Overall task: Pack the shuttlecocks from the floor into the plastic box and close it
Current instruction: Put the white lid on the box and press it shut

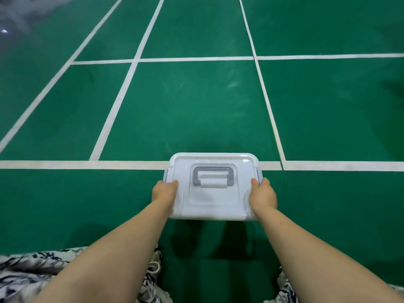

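Head view: the plastic box (213,193), lid (215,201) on, is gripped at both ends by left hand (163,192) and right hand (262,195) over the floor's (196,106) white line (87,165). Closing seems underway; side latches (259,174) need pressing shut.

White court lines (196,59) on green; dark-patterned pale fabric (26,270) at bottom corners.

Badminton court on my remote feed, green sports floor (196,110) filling my view from 9 to 3 o'clock, white painted lines (196,59) crossing into boxes at 12 o'clock, others running toward 11 and 1 o'clock
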`<state>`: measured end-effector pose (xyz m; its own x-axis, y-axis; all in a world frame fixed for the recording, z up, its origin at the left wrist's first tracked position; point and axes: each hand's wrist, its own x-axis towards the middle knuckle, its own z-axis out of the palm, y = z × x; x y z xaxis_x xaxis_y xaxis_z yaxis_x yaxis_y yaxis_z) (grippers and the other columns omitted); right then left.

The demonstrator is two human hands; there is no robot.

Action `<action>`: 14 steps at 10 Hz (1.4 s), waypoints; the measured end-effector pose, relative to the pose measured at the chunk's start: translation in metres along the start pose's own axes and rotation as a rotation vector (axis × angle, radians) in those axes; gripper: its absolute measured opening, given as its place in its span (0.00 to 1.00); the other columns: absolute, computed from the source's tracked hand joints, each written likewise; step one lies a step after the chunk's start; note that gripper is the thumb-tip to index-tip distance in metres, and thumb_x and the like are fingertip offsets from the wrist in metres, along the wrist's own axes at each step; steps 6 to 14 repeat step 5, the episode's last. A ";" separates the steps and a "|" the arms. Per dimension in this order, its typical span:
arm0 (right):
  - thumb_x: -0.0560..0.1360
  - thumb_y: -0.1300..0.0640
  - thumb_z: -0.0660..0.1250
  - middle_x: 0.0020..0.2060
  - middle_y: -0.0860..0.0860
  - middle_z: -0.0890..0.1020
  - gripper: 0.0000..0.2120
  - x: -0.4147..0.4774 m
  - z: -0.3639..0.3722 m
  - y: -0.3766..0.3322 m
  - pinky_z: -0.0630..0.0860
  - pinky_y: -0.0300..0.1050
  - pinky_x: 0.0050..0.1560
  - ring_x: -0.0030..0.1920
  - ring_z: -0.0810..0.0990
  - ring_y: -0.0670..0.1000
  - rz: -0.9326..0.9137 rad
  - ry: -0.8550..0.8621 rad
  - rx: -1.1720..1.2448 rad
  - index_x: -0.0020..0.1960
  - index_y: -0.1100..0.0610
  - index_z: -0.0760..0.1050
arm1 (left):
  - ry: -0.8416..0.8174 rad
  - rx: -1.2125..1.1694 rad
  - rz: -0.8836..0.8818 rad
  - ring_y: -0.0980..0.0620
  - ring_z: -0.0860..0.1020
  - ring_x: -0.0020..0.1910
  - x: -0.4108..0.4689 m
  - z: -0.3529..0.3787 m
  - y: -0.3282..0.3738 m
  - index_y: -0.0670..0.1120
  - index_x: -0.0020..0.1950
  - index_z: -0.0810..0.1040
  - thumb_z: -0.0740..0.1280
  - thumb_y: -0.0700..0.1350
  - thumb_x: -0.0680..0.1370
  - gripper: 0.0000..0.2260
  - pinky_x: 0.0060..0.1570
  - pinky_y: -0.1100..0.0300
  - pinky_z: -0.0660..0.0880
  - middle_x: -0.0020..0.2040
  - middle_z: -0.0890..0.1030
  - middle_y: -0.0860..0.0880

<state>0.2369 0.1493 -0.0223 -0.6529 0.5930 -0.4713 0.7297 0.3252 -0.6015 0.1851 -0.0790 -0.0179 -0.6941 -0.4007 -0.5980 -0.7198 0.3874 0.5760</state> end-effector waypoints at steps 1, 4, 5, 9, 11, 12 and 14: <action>0.82 0.51 0.50 0.61 0.62 0.75 0.20 -0.001 -0.001 -0.007 0.71 0.54 0.57 0.60 0.74 0.64 0.036 -0.022 -0.048 0.68 0.62 0.62 | 0.055 0.153 0.060 0.39 0.75 0.55 -0.007 0.002 -0.001 0.39 0.61 0.71 0.59 0.50 0.79 0.17 0.54 0.51 0.71 0.59 0.76 0.40; 0.78 0.61 0.52 0.75 0.58 0.57 0.30 0.004 -0.035 -0.044 0.68 0.55 0.65 0.70 0.64 0.62 -0.023 -0.087 -0.387 0.77 0.56 0.45 | -0.020 0.530 0.188 0.39 0.73 0.60 -0.015 -0.020 0.032 0.40 0.66 0.64 0.52 0.49 0.78 0.20 0.62 0.48 0.70 0.64 0.72 0.40; 0.76 0.62 0.53 0.71 0.59 0.65 0.28 -0.002 -0.045 -0.069 0.70 0.51 0.63 0.68 0.67 0.62 -0.081 -0.044 -0.381 0.75 0.59 0.53 | 0.017 0.474 0.304 0.40 0.70 0.64 -0.034 -0.024 0.071 0.40 0.69 0.62 0.53 0.46 0.79 0.20 0.62 0.52 0.68 0.67 0.71 0.40; 0.76 0.62 0.53 0.71 0.59 0.65 0.28 -0.002 -0.045 -0.069 0.70 0.51 0.63 0.68 0.67 0.62 -0.081 -0.044 -0.381 0.75 0.59 0.53 | 0.017 0.474 0.304 0.40 0.70 0.64 -0.034 -0.024 0.071 0.40 0.69 0.62 0.53 0.46 0.79 0.20 0.62 0.52 0.68 0.67 0.71 0.40; 0.76 0.62 0.53 0.71 0.59 0.65 0.28 -0.002 -0.045 -0.069 0.70 0.51 0.63 0.68 0.67 0.62 -0.081 -0.044 -0.381 0.75 0.59 0.53 | 0.017 0.474 0.304 0.40 0.70 0.64 -0.034 -0.024 0.071 0.40 0.69 0.62 0.53 0.46 0.79 0.20 0.62 0.52 0.68 0.67 0.71 0.40; 0.76 0.62 0.53 0.71 0.59 0.65 0.28 -0.002 -0.045 -0.069 0.70 0.51 0.63 0.68 0.67 0.62 -0.081 -0.044 -0.381 0.75 0.59 0.53 | 0.017 0.474 0.304 0.40 0.70 0.64 -0.034 -0.024 0.071 0.40 0.69 0.62 0.53 0.46 0.79 0.20 0.62 0.52 0.68 0.67 0.71 0.40; 0.76 0.62 0.53 0.71 0.59 0.65 0.28 -0.002 -0.045 -0.069 0.70 0.51 0.63 0.68 0.67 0.62 -0.081 -0.044 -0.381 0.75 0.59 0.53 | 0.017 0.474 0.304 0.40 0.70 0.64 -0.034 -0.024 0.071 0.40 0.69 0.62 0.53 0.46 0.79 0.20 0.62 0.52 0.68 0.67 0.71 0.40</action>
